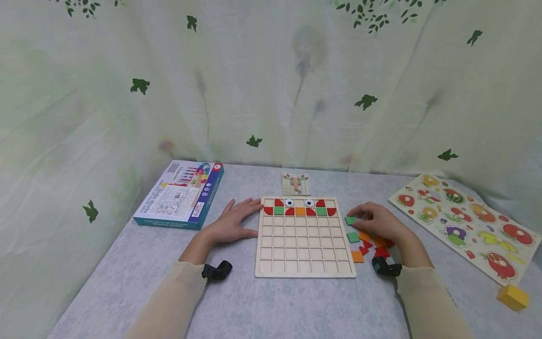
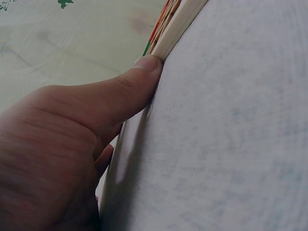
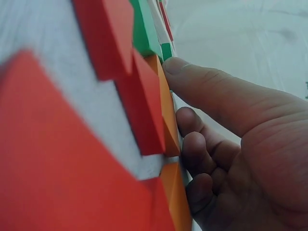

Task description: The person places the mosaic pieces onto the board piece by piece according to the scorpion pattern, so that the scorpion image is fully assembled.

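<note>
A square wooden grid board (image 1: pixel 302 245) lies in front of me, its top two rows partly filled with red, green and orange tiles and two eye tiles (image 1: pixel 289 203). My left hand (image 1: pixel 232 220) rests at the board's left edge with fingers extended; the left wrist view has its thumb (image 2: pixel 147 65) against the board's side. To the right of the board, my right hand (image 1: pixel 378 220) pinches a green square tile (image 1: pixel 349 220) between thumb and curled fingers. Below that hand are loose pieces: another green tile (image 1: pixel 353 238), orange tiles (image 1: pixel 357 256) and red pieces (image 1: pixel 382 252).
A small picture card (image 1: pixel 296 184) stands behind the board. At the left is a boxed game (image 1: pixel 179 195). A fruit-picture board (image 1: pixel 467 223) lies at the right, with a yellow block (image 1: pixel 513 297) near its front corner. A leaf-patterned curtain (image 1: pixel 271 84) hangs behind the table.
</note>
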Demonstrator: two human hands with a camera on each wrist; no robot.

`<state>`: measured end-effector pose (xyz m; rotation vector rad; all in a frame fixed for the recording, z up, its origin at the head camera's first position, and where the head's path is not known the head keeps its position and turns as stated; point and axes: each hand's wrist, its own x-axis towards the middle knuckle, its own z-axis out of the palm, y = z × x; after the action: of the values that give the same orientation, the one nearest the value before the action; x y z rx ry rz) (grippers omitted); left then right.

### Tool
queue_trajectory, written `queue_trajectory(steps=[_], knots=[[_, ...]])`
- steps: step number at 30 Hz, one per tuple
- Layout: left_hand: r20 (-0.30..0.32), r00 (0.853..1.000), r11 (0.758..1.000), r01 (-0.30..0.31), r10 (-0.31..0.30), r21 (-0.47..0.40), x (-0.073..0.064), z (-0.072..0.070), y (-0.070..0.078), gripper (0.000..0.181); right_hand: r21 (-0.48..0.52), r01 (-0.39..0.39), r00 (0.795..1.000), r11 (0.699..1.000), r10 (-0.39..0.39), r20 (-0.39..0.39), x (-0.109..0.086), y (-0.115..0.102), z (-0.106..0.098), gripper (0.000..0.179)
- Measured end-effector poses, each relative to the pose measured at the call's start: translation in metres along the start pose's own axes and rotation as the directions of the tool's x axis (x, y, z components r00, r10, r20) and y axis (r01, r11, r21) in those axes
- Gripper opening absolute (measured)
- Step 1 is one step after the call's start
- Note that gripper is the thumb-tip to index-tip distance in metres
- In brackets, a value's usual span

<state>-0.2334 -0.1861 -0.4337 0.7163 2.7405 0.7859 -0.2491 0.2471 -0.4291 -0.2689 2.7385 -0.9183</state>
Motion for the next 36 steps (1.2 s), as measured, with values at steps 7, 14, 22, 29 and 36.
queue_trajectory(steps=[7,14,22,29,36], knots=[[0.004,1.0,1.0,0.01,-0.01,0.007,0.001,0.001,0.0,0.08,0.003,-0.015,1.0,1.0,0.015,-0.01,0.0,-0.002,0.0,0.029],[0.011,1.0,1.0,-0.002,0.002,0.005,0.002,0.001,-0.001,0.08,0.029,-0.061,0.997,0.998,0.062,-0.048,0.0,-0.003,-0.001,0.032],[-0.004,1.0,1.0,-0.009,0.009,0.016,0.003,0.002,-0.003,0.079,0.048,-0.061,0.991,0.997,0.066,-0.12,0.005,-0.016,-0.001,0.034],[-0.011,1.0,1.0,-0.014,0.014,0.021,0.003,0.001,-0.002,0.078,0.029,0.012,0.989,1.0,-0.008,-0.148,0.004,-0.034,-0.001,0.031],[0.001,1.0,1.0,-0.005,0.005,0.011,0.001,0.001,-0.002,0.079,0.028,0.049,0.988,0.998,-0.045,-0.145,0.002,-0.054,0.004,0.029]])
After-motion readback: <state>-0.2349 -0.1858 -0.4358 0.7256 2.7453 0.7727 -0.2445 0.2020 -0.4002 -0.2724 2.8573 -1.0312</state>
